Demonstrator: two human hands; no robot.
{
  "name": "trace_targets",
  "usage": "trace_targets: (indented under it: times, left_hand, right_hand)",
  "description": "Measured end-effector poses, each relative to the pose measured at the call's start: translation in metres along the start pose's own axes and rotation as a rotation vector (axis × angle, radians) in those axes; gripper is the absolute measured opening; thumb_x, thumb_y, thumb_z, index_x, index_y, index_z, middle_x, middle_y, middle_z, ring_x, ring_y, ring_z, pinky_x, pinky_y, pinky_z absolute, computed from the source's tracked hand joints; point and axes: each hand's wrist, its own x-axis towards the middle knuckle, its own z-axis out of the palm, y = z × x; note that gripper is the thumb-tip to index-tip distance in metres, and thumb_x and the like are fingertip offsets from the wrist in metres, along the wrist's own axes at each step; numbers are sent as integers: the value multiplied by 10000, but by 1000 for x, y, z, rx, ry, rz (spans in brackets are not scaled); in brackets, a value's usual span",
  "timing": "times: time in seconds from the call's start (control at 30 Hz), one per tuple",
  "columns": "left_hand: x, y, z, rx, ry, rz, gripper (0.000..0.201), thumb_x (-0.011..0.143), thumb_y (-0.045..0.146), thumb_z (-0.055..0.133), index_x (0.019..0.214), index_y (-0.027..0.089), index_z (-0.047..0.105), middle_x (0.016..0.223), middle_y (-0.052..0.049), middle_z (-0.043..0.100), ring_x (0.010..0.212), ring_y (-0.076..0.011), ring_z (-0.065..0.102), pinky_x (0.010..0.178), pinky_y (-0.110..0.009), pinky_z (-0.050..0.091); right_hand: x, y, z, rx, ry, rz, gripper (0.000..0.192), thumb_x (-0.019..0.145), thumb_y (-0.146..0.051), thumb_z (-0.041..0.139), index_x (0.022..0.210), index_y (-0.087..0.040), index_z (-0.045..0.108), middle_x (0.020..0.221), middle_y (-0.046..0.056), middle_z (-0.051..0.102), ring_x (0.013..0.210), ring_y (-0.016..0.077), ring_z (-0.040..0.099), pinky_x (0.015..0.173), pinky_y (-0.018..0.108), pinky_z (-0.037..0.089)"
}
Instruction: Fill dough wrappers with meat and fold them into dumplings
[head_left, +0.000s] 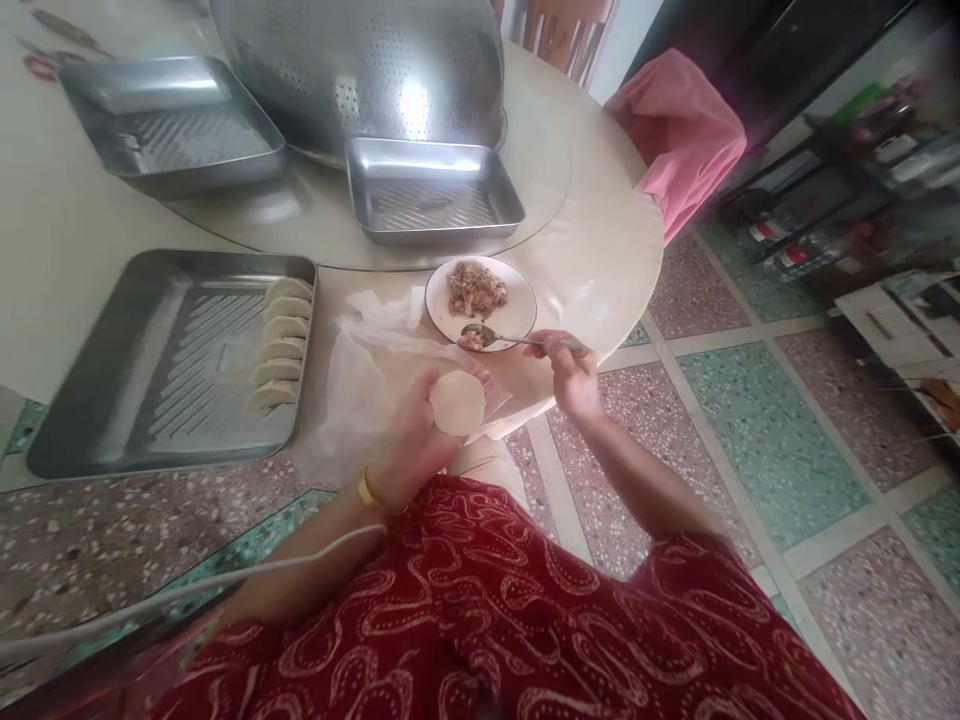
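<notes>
A round, pale dumpling wrapper (458,403) lies across the fingers of my left hand (417,440), which holds it just in front of the plate. My right hand (574,375) grips the handle of a metal spoon (517,340). The spoon's bowl rests at the near side of a white, dark-rimmed plate (517,285) and carries a little meat filling. A larger mound of minced filling (475,289) sits toward the back of that plate. Left of my hands, a column of folded dumplings (281,348) lines the right side of a large metal tray (142,400).
Crumpled clear plastic (352,380) spreads between tray and plate. Behind stand two smaller metal trays (435,235) (202,180) and a big perforated colander (300,60). Red-handled scissors (41,67) lie far left. A pink cloth (686,140) covers something beyond the table's right edge. A white cable (225,578) crosses my left arm.
</notes>
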Motion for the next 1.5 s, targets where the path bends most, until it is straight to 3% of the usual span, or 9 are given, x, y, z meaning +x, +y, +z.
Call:
trace_targets:
  times: [0.1,0.2,0.37,0.53,0.67,0.93,1.33,1.4,1.5]
  left_hand:
    - [8,5,1,-25,-5,-41,465,927,350,431,1270,56,544,1008,-169,719,934,-275,717,862,-425,595]
    - [7,6,6,-73,-56,-41,508,955,393,382,1300,50,527,1041,-179,717,968,-280,712,873,-429,588]
    - [0,5,10,-109,-136,-35,527,977,464,363,1318,102,538,1128,-168,705,1096,-294,675,972,-463,532]
    - [-5,5,10,-98,-167,-5,597,988,492,314,1381,72,474,1178,-171,691,1168,-297,637,1021,-471,496]
    - [-8,4,10,-75,-184,3,561,990,453,307,1304,46,533,1137,-175,701,1143,-286,646,979,-436,524]
    - [-12,3,7,15,-218,34,472,972,409,351,1150,67,625,1089,-166,711,1115,-296,650,942,-430,543]
    - [-6,3,-3,37,-321,-22,462,946,421,396,1084,58,645,1039,-177,720,1118,-305,642,1018,-463,497]
    - [-5,2,-4,14,-304,-29,458,949,409,387,1097,57,640,1040,-177,721,1122,-302,642,1024,-468,493]
    - [-4,0,-4,2,-266,-24,502,968,430,348,1130,44,626,1084,-186,713,1140,-299,637,1033,-459,490]
  right_hand:
    - [9,-7,-1,261,43,295,206,849,-281,514,780,-209,695,648,21,662,634,146,606,663,331,507]
    - [6,-21,-4,320,-28,341,202,844,-295,519,782,-211,691,652,28,666,645,150,612,660,333,517]
    - [-26,-37,-9,152,-118,20,190,920,-378,547,875,-302,715,762,0,701,755,164,666,800,391,561]
    - [-48,-32,-10,-88,-219,-430,172,962,-367,540,992,-361,709,808,-19,716,809,179,678,637,360,568]
    - [-51,-31,-12,-188,-244,-623,228,965,-292,539,1143,-352,670,847,-5,740,869,204,649,697,397,562]
    - [-51,-44,-23,-200,-272,-687,285,973,-281,547,1208,-404,650,908,-20,755,843,193,675,712,406,562]
    - [-41,-56,-28,-294,-526,-836,450,896,-169,657,1275,-407,606,1004,-45,761,901,172,669,780,387,542]
    - [-40,-54,-28,-274,-465,-812,401,919,-206,635,1252,-428,612,958,-59,755,858,163,669,748,371,551]
    - [-27,-45,-27,-268,-253,-700,252,965,-309,567,1163,-440,650,900,-55,725,805,163,659,675,355,555]
